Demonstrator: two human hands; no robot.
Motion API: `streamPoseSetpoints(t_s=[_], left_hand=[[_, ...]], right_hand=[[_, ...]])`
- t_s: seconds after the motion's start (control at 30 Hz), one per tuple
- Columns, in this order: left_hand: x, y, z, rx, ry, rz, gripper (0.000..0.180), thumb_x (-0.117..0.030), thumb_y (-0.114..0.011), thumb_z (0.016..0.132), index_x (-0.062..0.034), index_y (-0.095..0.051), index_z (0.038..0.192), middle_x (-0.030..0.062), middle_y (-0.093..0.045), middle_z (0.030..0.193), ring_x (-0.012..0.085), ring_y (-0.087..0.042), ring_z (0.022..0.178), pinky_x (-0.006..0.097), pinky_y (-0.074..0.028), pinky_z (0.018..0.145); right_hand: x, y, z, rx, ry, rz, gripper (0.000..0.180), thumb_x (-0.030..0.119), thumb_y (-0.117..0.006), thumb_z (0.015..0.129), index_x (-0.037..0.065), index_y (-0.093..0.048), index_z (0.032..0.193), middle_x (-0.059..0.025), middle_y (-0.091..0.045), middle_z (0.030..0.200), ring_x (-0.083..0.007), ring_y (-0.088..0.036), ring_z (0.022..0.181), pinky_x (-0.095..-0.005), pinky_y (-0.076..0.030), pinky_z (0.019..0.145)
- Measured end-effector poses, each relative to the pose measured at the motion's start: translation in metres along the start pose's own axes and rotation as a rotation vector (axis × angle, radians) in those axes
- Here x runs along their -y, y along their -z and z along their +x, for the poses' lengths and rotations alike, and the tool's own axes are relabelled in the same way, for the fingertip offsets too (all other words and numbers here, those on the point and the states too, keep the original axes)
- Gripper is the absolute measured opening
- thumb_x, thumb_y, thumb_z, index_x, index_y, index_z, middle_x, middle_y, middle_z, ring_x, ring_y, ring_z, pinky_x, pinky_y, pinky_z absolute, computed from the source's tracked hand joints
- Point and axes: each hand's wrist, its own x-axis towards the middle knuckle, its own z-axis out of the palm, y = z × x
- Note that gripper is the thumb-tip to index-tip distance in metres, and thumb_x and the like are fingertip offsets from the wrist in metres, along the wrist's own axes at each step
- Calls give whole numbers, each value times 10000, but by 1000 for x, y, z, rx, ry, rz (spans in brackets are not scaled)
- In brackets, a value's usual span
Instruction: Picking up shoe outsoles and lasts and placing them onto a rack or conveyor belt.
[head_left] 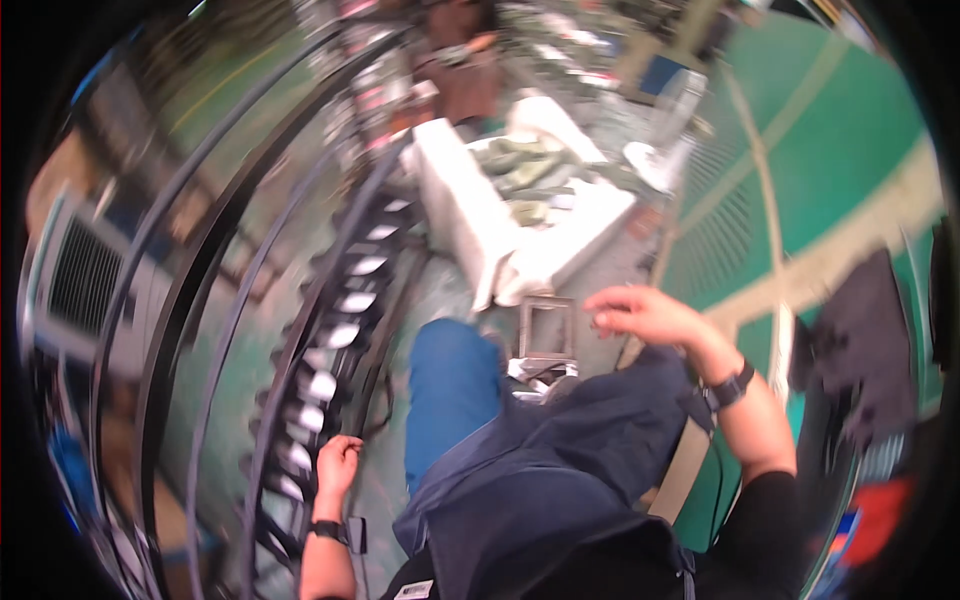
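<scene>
My right hand is held out with its fingers stretched and apart, holding nothing, beside a small rectangular metal frame. A dark band sits on that wrist. Low at the left, my left hand hangs with loosely bent fingers and nothing visible in it. It is nearest to a long dark rack lined with a row of shiny pale pieces. Ahead of me stands a white-lined box with several long greenish pieces inside. Motion blur hides their exact kind.
Curved dark rails run along my left, with a grey slatted unit beyond them. A green surface spreads at the right, where a dark cloth hangs. Blurred goods and a seated person are farther ahead.
</scene>
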Motion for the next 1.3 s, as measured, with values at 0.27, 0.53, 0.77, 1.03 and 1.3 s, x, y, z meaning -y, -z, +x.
streamPoseSetpoints(t_s=[0.27, 0.53, 0.77, 1.03, 1.3], left_hand=[[-211, -68, 153, 29, -782, -124, 225, 68, -480, 840, 34, -657, 974, 153, -625, 907, 292, -609, 892, 377, -493, 850], [-277, -115, 161, 35, -965, 34, 131, -1, -506, 828, 22, -601, 917, 158, -609, 916, 321, -588, 886, 393, -477, 865], [-305, -134, 158, 5, -779, 225, 132, -29, -582, 742, -41, -654, 851, 138, -663, 896, 347, -635, 880, 430, -508, 793], [-328, -150, 148, -30, -773, 272, 144, -54, -588, 708, -61, -669, 827, 89, -655, 875, 316, -604, 829, 430, -492, 744], [-303, -125, 146, -81, -733, 203, 152, -84, -602, 727, -73, -698, 844, 72, -661, 853, 315, -601, 796, 432, -506, 744]], right_hand=[[-61, 132, -238, -712, -117, 56, 408, 323, -608, 1008, 49, -625, 1310, -59, -707, 1048, -155, -696, 919, -292, -555, 779], [-234, 139, -516, -1961, -579, -108, 406, 260, -657, 913, 57, -697, 1262, -90, -753, 994, -161, -697, 894, -318, -530, 771], [-303, 175, -606, -1525, -524, -129, 682, 283, -785, 832, -42, -536, 1377, -157, -629, 1299, -261, -600, 1148, -376, -451, 1017], [-329, 177, -643, -1522, -626, -207, 858, 408, -743, 887, -53, -379, 1512, -195, -443, 1531, -309, -455, 1360, -379, -314, 1156], [-295, 148, -605, -1456, -761, -294, 814, 465, -662, 935, -59, -393, 1498, -203, -475, 1506, -298, -488, 1343, -352, -375, 1121]])
